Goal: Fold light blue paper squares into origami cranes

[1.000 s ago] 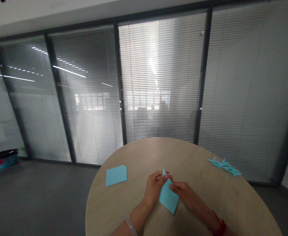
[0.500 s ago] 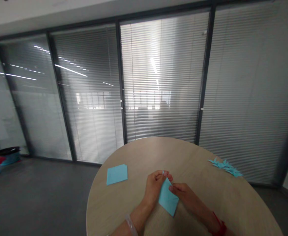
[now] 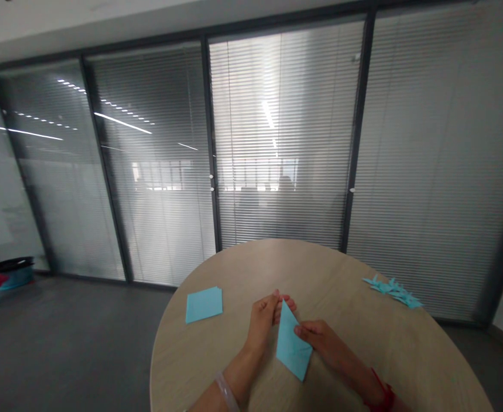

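Office-type room, maybe for meetings: dark-framed glass partition (image 3: 210,143), slatted blinds (image 3: 320,143) across the panes, strip lights (image 3: 123,123) showing in the glass, round wood-look table (image 3: 277,263), plain grey floor (image 3: 101,343). Dark shapes (image 3: 249,197) at centre pane too blurred to tell.

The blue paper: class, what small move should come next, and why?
Perhaps the left hand should pinch the pointed tip of the blue paper, to steady it: the right hand grips only its right edge, while the left thumb stands clear of it.
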Motion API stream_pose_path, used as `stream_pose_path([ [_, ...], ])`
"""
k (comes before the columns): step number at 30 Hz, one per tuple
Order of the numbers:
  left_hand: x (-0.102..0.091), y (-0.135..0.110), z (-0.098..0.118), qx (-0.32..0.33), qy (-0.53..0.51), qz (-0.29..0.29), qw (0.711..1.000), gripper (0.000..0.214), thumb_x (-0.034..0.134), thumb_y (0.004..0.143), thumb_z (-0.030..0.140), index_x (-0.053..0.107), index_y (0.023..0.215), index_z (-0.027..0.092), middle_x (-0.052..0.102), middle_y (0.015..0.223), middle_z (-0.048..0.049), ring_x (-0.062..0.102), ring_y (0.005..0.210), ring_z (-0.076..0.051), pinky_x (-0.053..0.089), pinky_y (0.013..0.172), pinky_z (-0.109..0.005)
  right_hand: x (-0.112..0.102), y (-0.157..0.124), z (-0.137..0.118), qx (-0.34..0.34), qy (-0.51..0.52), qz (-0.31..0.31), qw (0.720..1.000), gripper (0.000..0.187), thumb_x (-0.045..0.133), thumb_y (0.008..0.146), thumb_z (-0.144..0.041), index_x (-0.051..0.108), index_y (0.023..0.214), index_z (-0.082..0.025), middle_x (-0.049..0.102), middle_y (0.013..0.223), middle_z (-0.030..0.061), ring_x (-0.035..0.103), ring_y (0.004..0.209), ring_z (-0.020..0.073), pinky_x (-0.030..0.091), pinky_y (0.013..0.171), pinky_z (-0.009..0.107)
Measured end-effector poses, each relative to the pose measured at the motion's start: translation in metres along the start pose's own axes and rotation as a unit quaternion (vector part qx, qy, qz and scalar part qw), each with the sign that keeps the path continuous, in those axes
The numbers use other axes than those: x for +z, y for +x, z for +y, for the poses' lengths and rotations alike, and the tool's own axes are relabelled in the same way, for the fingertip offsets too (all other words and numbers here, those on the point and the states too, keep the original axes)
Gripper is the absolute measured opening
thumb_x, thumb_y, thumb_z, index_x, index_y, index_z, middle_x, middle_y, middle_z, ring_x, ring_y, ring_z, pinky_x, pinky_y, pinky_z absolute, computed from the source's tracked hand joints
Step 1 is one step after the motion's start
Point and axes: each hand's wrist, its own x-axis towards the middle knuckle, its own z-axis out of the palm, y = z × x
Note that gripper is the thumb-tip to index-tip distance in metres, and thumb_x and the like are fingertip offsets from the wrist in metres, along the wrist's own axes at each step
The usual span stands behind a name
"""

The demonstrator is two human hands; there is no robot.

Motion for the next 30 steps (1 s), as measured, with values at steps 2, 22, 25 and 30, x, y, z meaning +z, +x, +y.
stream_pose_path([
  [2, -0.0016, 0.0020, -0.0012, 0.001, 0.010, -0.027, 1.000, 0.054, 0.067, 0.066, 0.060, 0.072, 0.079, 0.008, 0.072, 0.075, -0.0140, 0.066, 0.067, -0.021, 0.050, 0.066, -0.030, -0.0014, -0.0012, -0.0023, 0.012, 0.028, 0.009, 1.000, 0.052, 0.053, 0.076, -0.065, 0.053, 0.061, -0.015, 0.041, 0.056, -0.0029, 0.035, 0.053, 0.0106, 0.030, 0.053, 0.025],
  [22, -0.0014, 0.0046, -0.0008, 0.058, 0.109, -0.041, 0.992, 0.036, 0.064, 0.069, 0.046, 0.072, 0.068, 0.011, 0.070, 0.065, -0.0093, 0.058, 0.053, -0.015, 0.041, 0.053, -0.024, -0.0044, 0.0013, 0.0045, 0.019, 0.030, 0.003, 0.999, 0.053, 0.056, 0.074, -0.065, 0.049, 0.055, -0.016, 0.037, 0.052, -0.0052, 0.032, 0.051, 0.0085, 0.026, 0.051, 0.023],
  [25, -0.0020, 0.0051, -0.0014, 0.051, 0.109, -0.045, 0.992, 0.038, 0.064, 0.070, 0.048, 0.072, 0.068, 0.011, 0.069, 0.064, -0.0091, 0.057, 0.051, -0.015, 0.040, 0.052, -0.024, -0.0047, 0.0017, 0.0046, 0.014, 0.025, 0.001, 1.000, 0.053, 0.056, 0.075, -0.064, 0.049, 0.056, -0.016, 0.038, 0.053, -0.0048, 0.033, 0.051, 0.0086, 0.026, 0.050, 0.023],
  [30, -0.0043, 0.0077, -0.0035, 0.037, 0.122, -0.046, 0.991, 0.048, 0.062, 0.071, 0.057, 0.072, 0.068, 0.010, 0.069, 0.064, -0.0096, 0.056, 0.051, -0.014, 0.037, 0.050, -0.023, -0.0046, 0.0015, 0.0039, 0.011, 0.010, 0.016, 1.000, 0.052, 0.056, 0.075, -0.063, 0.048, 0.054, -0.016, 0.037, 0.053, -0.0044, 0.034, 0.051, 0.0092, 0.025, 0.050, 0.023],
])
